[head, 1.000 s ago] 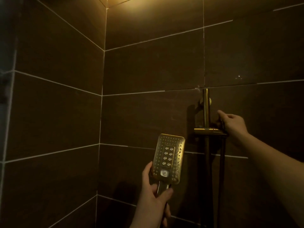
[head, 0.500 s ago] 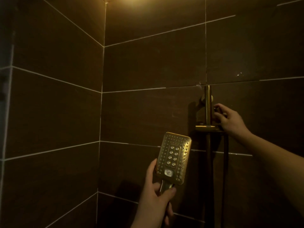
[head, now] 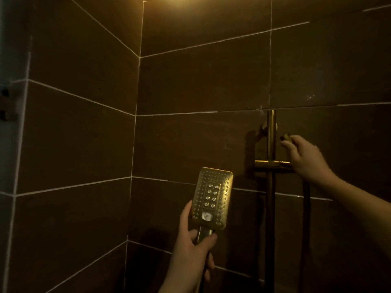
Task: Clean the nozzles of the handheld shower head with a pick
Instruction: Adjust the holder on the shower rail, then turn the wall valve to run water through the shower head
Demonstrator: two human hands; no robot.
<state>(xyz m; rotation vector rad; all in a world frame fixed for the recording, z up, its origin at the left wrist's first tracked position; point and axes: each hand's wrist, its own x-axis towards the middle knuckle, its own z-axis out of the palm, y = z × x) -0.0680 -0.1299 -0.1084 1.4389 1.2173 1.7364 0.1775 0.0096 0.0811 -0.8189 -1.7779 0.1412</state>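
The shower head (head: 212,198) is held by the left hand (head: 193,248), while a small, possibly pick-like object (head: 285,137) is pinched in the right hand (head: 306,159).

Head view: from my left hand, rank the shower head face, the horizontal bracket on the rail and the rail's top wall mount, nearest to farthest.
From the left hand:
1. Shower head face, right above the hand, which grips its handle.
2. Horizontal bracket, up and to the right on the rail.
3. Top wall mount, highest, near the rail's top.
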